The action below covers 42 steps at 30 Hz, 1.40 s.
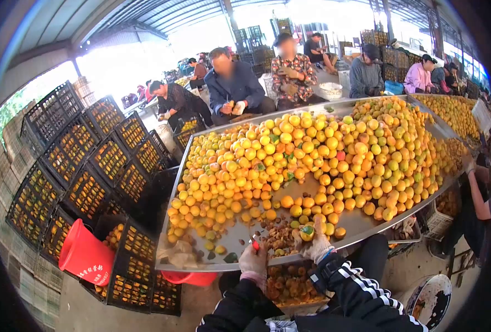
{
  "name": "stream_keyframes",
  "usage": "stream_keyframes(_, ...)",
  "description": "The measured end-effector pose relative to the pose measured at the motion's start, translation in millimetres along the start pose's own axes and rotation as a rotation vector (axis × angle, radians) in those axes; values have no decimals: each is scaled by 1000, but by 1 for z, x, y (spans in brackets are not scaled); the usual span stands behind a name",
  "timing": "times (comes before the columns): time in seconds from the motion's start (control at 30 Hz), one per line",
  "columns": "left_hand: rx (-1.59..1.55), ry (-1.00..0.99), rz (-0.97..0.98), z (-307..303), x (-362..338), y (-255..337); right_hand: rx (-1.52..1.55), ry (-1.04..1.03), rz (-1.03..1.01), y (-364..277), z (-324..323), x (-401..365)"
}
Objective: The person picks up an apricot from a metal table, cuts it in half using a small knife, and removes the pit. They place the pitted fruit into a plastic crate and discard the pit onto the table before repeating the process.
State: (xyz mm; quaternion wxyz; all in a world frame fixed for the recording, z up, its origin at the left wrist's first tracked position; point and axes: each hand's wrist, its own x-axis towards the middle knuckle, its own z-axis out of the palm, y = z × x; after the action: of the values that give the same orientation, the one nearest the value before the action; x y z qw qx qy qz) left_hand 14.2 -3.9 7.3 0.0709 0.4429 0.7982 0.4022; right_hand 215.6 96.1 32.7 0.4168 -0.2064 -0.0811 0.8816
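Both my hands wear pale work gloves at the near edge of a metal table [240, 266]. My left hand [253, 260] is closed round a small tool with a red part [255, 242], its tip pointing up. To its right, my right hand [318, 246] has its fingers at a yellow-green fruit [307, 233]. Between the hands lies a heap of brown pits and torn fruit pieces [280, 239]. Beyond them a large pile of yellow-orange fruit [312, 146] covers much of the table.
Fruit-filled black crates [87, 193] are stacked at the left, with a red bucket [86, 255] beside them. A crate of orange pieces [294, 283] sits below the table edge. A white bucket [430, 301] stands at lower right. Several people sit across the table; a co-worker's arm [476, 191] is at right.
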Motion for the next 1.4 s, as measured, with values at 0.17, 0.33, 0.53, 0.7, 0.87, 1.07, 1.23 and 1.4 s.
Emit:
stream_keyframes(0.17,-223,5,168,-40,16,50,-149,-77,-158,-13,45,-13)
stream_keyframes(0.33,-593,-397,62,-77,-13,132,0,-168,-79,-25,65,-16)
stream_keyframes(0.53,-788,-685,-65,-76,-34,153,-108,-95,-150,-24,82,-24)
stream_keyframes(0.7,-800,-459,60,-65,-23,156,-193,-4,-274,-13,93,-33)
stream_keyframes(0.87,-407,-233,202,-46,-13,148,-316,-57,-254,7,91,-38)
stream_keyframes(1.07,-517,-219,50,-67,1,118,-1053,-125,-450,44,79,-38)
stream_keyframes(1.23,-641,75,-96,-124,13,63,100,-367,298,91,108,-3)
stream_keyframes(1.4,421,332,-224,-210,-2,-40,-120,-270,245,125,126,11)
